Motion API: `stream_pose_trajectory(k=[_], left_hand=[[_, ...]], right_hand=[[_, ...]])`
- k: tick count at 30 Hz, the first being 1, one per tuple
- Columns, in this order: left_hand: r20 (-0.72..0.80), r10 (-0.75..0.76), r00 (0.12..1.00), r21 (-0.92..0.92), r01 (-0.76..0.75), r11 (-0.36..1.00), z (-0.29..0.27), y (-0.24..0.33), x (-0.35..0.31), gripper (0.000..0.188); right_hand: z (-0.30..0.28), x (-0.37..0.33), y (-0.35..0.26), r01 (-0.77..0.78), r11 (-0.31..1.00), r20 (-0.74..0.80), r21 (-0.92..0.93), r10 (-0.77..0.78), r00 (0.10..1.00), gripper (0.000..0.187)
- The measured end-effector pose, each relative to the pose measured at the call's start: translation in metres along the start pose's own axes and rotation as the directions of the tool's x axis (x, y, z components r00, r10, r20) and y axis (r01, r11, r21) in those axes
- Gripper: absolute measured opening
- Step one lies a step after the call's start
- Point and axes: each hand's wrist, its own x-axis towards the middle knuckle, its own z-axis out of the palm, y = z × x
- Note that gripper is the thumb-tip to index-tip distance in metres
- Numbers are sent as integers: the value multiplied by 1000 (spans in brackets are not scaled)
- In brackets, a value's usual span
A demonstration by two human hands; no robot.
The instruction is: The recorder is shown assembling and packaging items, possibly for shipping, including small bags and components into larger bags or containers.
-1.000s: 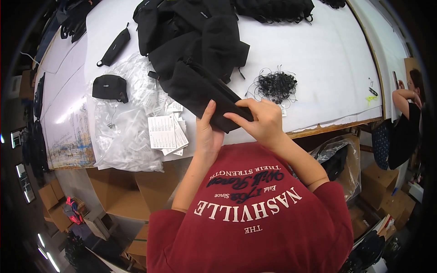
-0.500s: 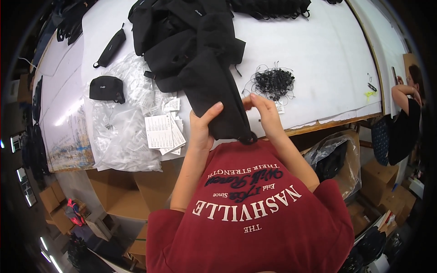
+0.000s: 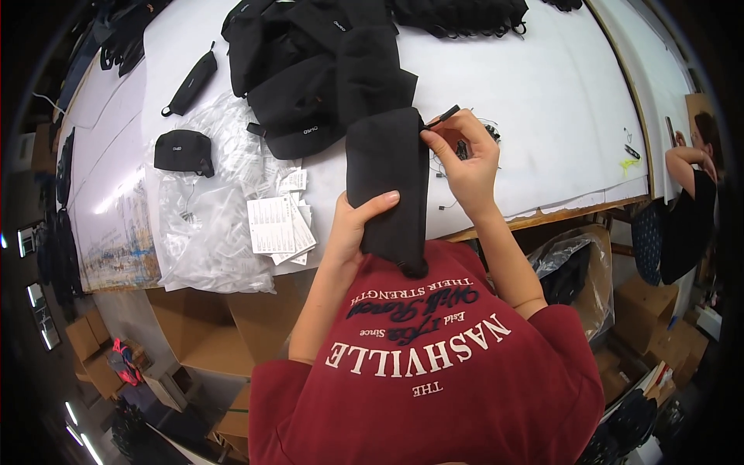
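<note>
A flat black fabric pouch (image 3: 387, 167) is held upright over the table's near edge, its lower end against my red shirt. My left hand (image 3: 353, 225) grips its left side, thumb lying across the front. At the pouch's upper right corner, my right hand (image 3: 468, 159) pinches a black zipper pull (image 3: 444, 117) between thumb and fingers. Behind this hand lies a heap of thin black cords (image 3: 491, 133), mostly hidden by it. Beyond the pouch is a pile of larger black pouches (image 3: 298, 101).
Left of the pouch lie printed white labels (image 3: 273, 225) and a clear plastic bag (image 3: 205, 260), with a small black pouch (image 3: 182, 150) on top. A narrow black pouch (image 3: 191, 82) is farther back. Cardboard boxes (image 3: 201, 325) stand below the table; a co-worker (image 3: 690, 194) is at right.
The pouch has come off the pile toward me and stands apart from it. My right hand has moved up from beside the pouch's lower part to the zipper pull at its upper corner.
</note>
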Motion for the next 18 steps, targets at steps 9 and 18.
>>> stream_pose_trajectory(k=[9, 18], left_hand=[[100, -169, 981, 64, 163, 985, -8, 0, 5, 56], [470, 203, 859, 162, -309, 937, -26, 34, 59, 57]], right_hand=[[-11, 6, -11, 143, 973, 36, -182, -139, 990, 10], [-5, -4, -23, -378, 909, 329, 178, 307, 893, 10]])
